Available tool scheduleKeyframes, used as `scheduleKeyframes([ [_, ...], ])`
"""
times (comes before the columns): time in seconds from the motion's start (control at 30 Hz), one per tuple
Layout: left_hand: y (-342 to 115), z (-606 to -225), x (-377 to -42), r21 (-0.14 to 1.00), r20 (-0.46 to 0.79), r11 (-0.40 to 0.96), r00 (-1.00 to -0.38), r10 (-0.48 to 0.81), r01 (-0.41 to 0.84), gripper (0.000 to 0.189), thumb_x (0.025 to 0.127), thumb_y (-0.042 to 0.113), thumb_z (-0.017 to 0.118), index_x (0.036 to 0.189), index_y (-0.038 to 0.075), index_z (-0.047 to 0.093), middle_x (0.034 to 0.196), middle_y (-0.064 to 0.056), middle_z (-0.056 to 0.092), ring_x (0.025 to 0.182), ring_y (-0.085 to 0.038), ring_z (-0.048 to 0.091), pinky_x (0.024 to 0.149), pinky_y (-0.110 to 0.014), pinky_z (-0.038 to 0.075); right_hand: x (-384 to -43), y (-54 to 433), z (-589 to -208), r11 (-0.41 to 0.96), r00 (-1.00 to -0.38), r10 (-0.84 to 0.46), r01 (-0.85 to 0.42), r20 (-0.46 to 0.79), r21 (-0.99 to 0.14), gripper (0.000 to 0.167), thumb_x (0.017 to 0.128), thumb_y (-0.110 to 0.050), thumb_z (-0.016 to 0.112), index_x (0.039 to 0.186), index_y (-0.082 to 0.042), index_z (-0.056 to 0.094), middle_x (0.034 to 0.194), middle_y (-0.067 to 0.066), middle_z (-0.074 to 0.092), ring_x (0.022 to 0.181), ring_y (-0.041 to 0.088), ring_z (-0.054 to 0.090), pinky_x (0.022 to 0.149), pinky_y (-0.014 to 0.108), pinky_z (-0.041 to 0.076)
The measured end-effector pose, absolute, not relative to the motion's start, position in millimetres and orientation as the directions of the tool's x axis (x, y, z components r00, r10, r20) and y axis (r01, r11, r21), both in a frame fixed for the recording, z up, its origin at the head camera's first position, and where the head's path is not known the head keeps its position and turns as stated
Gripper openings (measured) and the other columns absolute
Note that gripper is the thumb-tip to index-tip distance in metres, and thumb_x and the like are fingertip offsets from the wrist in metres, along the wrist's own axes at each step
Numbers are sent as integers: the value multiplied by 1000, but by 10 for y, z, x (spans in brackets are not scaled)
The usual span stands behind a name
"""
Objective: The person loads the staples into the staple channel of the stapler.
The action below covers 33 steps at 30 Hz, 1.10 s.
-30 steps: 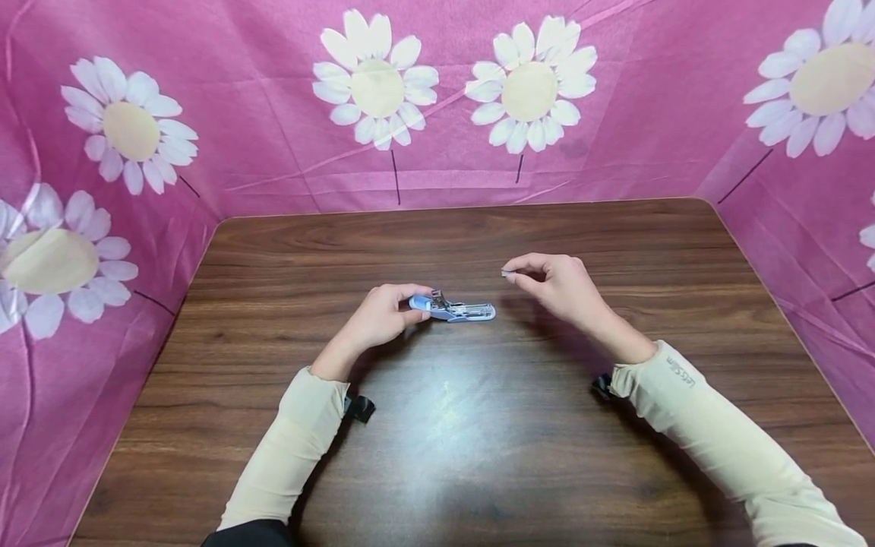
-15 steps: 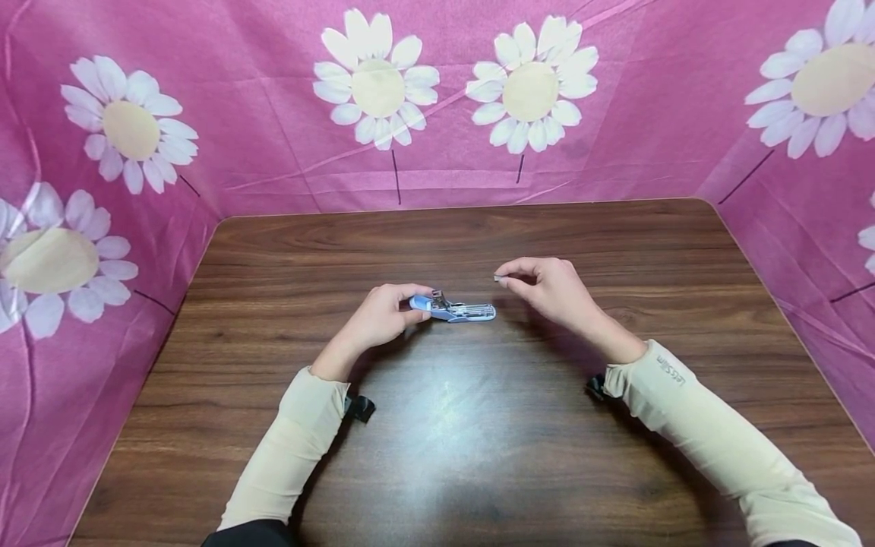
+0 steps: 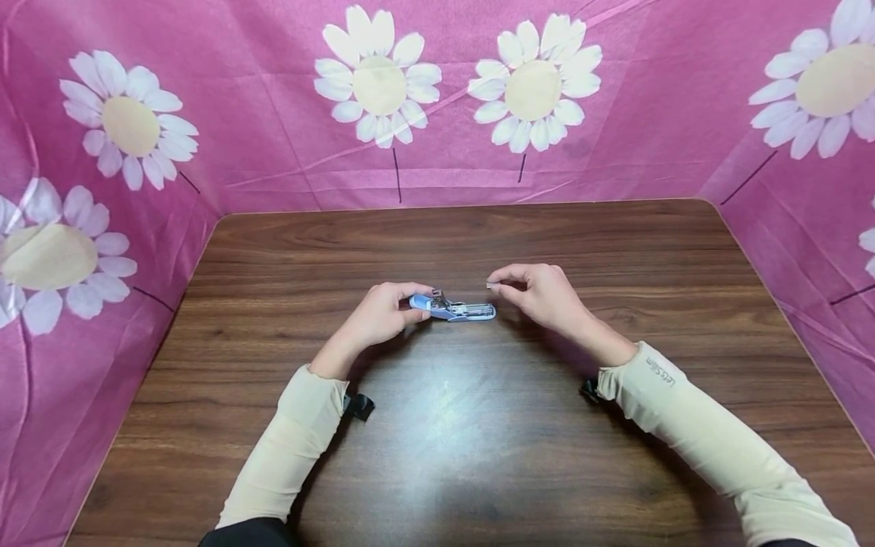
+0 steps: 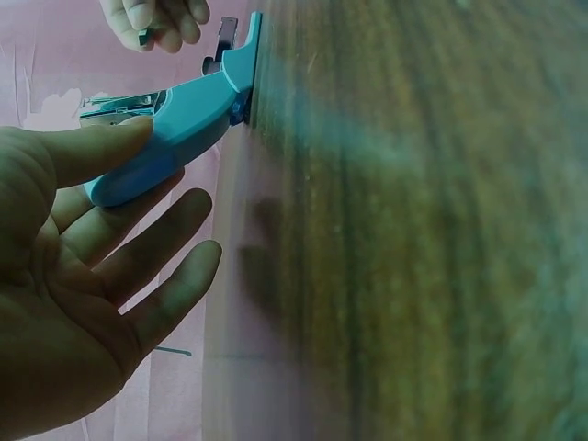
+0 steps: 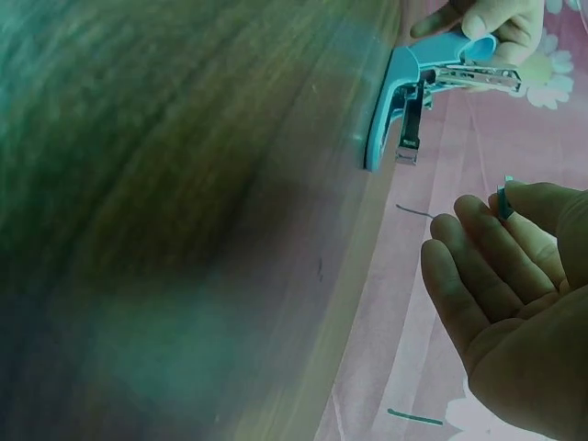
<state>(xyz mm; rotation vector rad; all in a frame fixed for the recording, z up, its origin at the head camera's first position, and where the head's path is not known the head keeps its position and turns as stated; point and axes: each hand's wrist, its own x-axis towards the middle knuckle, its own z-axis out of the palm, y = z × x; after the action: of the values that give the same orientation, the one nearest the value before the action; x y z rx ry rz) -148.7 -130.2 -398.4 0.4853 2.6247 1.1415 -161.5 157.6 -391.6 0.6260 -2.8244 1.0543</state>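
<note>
A light blue stapler (image 3: 472, 312) stands opened up near the middle of the table, its metal magazine exposed. My left hand (image 3: 379, 314) grips its rear end between thumb and fingers. In the left wrist view, the remaining fingers of that hand spread below the stapler body (image 4: 188, 119). To the right, my right hand (image 3: 547, 298) is raised above the table, pinching a short strip of staples (image 5: 504, 199) between thumb and index finger. A small gap separates the strip from the stapler's front end. The right hand's other fingers are partly extended in the right wrist view.
A brown wood-grain table (image 3: 444, 471) lies under both hands. Pink cloth (image 3: 451, 175) printed with white flowers borders its back and sides. Black camera mounts (image 3: 360, 407) hang at both wrists.
My right hand has moved left and slightly nearer to me, bringing the staple strip closer to the stapler. The left hand and the stapler have stayed in place.
</note>
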Motion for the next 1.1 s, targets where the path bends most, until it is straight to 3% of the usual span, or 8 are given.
scheduleKeyframes([
  [0.53,-1260,-3958,-1491,746,-84,633,-914,398,207,39,91,21,76,129,15,71,86,-2,72,56,-9,55,64,-28,46,-1596,1531,-3979,689,-910,-380,-399,168,-605,12,92,-25,75,103,-20,79,94,-3,80,89,15,74,82,41,56],
  [0.73,-1270,-3989,-1459,726,-81,654,-917,390,213,37,91,22,76,127,16,72,95,-2,72,68,-12,53,72,-29,46,-1589,1492,-3995,689,-896,-421,-417,141,-593,10,93,-24,74,101,-21,78,92,-4,80,83,11,72,79,39,54],
  [1.1,-1257,-3976,-1478,718,-61,652,-911,407,243,38,90,22,77,127,16,72,100,-3,74,67,-10,55,73,-29,47,-1565,1452,-4020,705,-887,-453,-421,95,-571,10,93,-24,74,101,-21,78,91,-6,79,76,7,66,78,39,51],
])
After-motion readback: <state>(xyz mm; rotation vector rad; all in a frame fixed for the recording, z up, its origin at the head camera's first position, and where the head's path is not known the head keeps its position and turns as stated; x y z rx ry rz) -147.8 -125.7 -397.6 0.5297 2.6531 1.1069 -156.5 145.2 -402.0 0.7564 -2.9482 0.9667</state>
